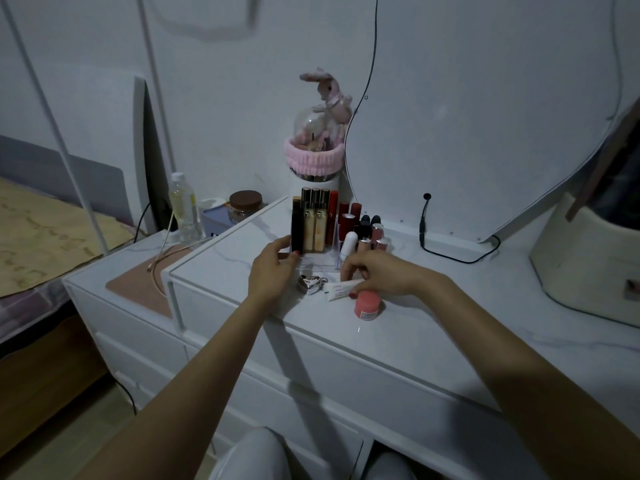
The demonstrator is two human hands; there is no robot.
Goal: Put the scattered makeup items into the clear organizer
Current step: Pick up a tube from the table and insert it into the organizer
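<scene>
1. Dim bedroom, white marble-look tabletop [433,341]; nearest on it lies a pink jar [369,305], not yet put away.
2. Just beyond, the right hand [375,275] pinches a white tube [341,291]; a silver heart compact [309,284] waits beside it.
3. Farther back, the left hand [273,268] grips a black tube [297,230] at the clear organizer [322,261], already largely filled with lipsticks [349,216]; roughly three items remain.

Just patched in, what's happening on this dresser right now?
A person is tidying makeup into the clear organizer. Their left hand holds the organizer's left side, by a black tube. The right hand is on a white tube lying on the top. A silver heart compact and pink jar remain outside.
</scene>
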